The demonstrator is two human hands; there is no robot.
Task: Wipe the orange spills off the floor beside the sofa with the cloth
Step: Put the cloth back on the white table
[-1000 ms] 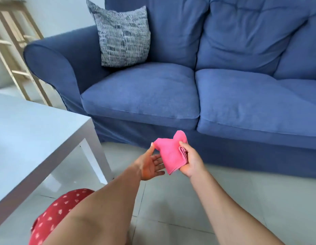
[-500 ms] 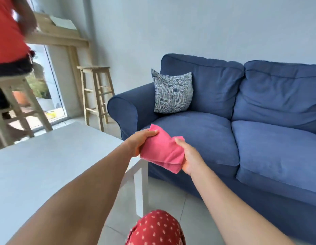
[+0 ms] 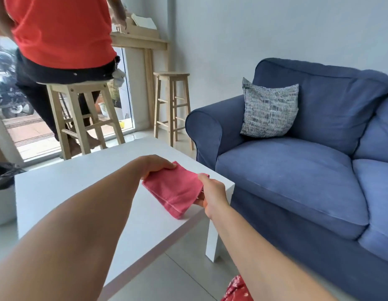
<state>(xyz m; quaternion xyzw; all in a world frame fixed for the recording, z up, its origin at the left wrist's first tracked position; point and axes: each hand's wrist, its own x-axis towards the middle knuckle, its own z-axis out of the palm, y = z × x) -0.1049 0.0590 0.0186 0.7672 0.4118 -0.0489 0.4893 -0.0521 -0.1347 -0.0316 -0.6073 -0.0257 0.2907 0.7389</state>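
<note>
A folded pink cloth [image 3: 174,191] is stretched between both my hands, low over the near right corner of the white table [image 3: 80,192]. My left hand [image 3: 156,165] pinches its far left corner. My right hand [image 3: 211,193] grips its right edge. The blue sofa [image 3: 297,181] stands to the right, with grey floor tiles [image 3: 178,276] between it and the table. No orange spill shows on the visible floor.
A patterned cushion [image 3: 269,109] leans in the sofa's corner. A wooden stool [image 3: 172,105] stands by the sofa arm. A person in a red shirt [image 3: 60,29] sits on another stool [image 3: 82,114] at the window. A dark bag [image 3: 4,174] sits at far left.
My view has swung up and left, from the floor before the sofa to the table. My left hand took hold of the cloth, and both hands carried it over the table corner.
</note>
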